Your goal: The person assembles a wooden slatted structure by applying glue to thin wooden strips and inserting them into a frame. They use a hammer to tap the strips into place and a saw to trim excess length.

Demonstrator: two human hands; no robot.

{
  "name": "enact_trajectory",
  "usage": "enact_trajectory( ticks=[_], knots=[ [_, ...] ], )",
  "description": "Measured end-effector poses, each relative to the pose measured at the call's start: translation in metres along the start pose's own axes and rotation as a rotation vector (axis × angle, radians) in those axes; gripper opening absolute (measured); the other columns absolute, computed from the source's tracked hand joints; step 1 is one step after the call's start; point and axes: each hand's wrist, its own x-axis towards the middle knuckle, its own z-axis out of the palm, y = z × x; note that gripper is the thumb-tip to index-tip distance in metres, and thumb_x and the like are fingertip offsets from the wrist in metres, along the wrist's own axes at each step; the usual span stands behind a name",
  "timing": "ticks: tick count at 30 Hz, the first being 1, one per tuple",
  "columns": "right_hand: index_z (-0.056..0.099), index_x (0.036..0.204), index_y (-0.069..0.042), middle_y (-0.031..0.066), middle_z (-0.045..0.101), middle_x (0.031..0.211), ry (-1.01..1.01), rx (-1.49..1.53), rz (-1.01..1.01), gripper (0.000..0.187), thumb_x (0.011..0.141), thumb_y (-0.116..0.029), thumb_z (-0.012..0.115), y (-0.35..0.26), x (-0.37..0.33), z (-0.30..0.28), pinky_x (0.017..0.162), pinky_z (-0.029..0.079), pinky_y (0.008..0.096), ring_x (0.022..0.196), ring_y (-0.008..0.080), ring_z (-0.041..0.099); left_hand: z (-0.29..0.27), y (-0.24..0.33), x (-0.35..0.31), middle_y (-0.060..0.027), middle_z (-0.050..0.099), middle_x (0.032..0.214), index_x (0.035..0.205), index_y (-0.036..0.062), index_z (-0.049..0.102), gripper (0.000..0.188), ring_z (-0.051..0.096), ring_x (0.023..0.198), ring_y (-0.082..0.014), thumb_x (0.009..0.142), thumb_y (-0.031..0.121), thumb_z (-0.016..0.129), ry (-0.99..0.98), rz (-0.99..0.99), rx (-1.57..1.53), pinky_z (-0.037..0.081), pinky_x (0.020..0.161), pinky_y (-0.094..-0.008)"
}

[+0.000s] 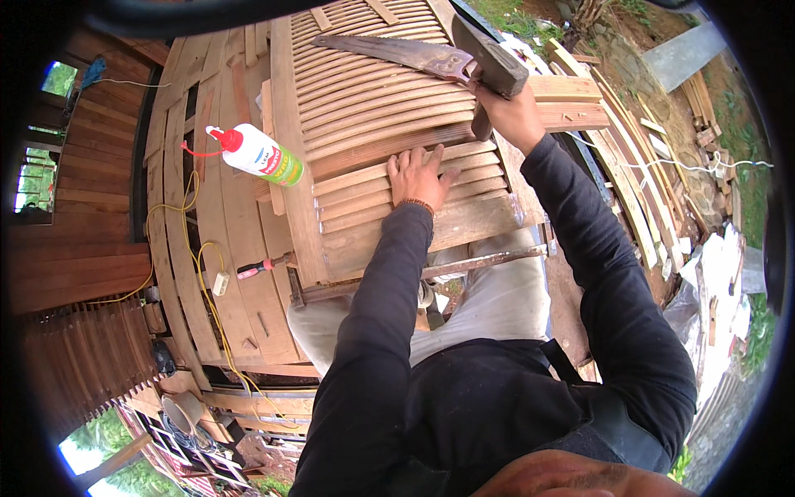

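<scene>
- Head view: left hand lies flat, open, on the louvered shutter at centre.
- Right hand, at one o'clock, grips a hammer.
- Judged: tapping slats; next needs aimed blows.

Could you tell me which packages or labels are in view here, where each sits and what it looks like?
Glue bottle: lying on its side on the wooden planks, left of the slatted shutter; white body, red nozzle cap, green and yellow label.
No signs or screens in view.
</scene>
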Motion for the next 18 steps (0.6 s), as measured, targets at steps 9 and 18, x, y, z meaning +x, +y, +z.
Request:
enact_trajectory(
  ticks=[9, 18],
  knots=[
    [0.069, 0.109, -0.005, 0.0050, 0.070, 0.089, 0.001, -0.021, -0.026, 0.014, 0.097, -0.011, 0.069, 0.004, 0.003, 0.000, 0.077, 0.053, 0.0318, 0.083, 0.0122, 0.063, -0.002, 0.003, 0.001, -0.0098, 0.063, 0.131, 0.143, 0.0213, 0.065, 0.061, 0.049, 0.131, -0.0299, 0.095, 0.059, 0.063, -0.037, -0.006, -0.004, 0.024, 0.120, -0.0553],
    [0.068, 0.109, -0.004, 0.0035, 0.068, 0.083, 0.029, 0.011, 0.019, 0.013, 0.098, -0.011, 0.068, -0.004, 0.001, 0.006, 0.064, 0.051, 0.0303, 0.068, 0.0111, 0.059, -0.007, 0.002, 0.004, -0.0101, 0.063, 0.130, 0.142, 0.0214, 0.066, 0.060, 0.050, 0.130, -0.0301, 0.095, 0.058, 0.064, -0.024, -0.005, -0.008, 0.024, 0.119, -0.0537]
  ],
)
